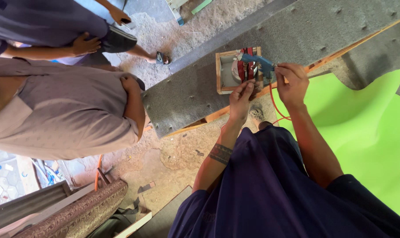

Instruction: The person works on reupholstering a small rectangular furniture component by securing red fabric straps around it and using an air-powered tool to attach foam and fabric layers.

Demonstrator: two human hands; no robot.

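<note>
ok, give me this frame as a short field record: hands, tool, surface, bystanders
left hand: fingertips at the blue air tool's underside
right hand: gripping the tool's rear end, orange hose hanging below
surface: grey felt-covered panel, small wooden box on it
beside: green foam sheet
bystanders: two people at left

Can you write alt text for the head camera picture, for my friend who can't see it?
Seen from above, a person's two hands work at a blue tool with an orange hose over a small wooden box on a grey felt board. Left hand touches it; right hand grips it. Two other people stand nearby.
</note>
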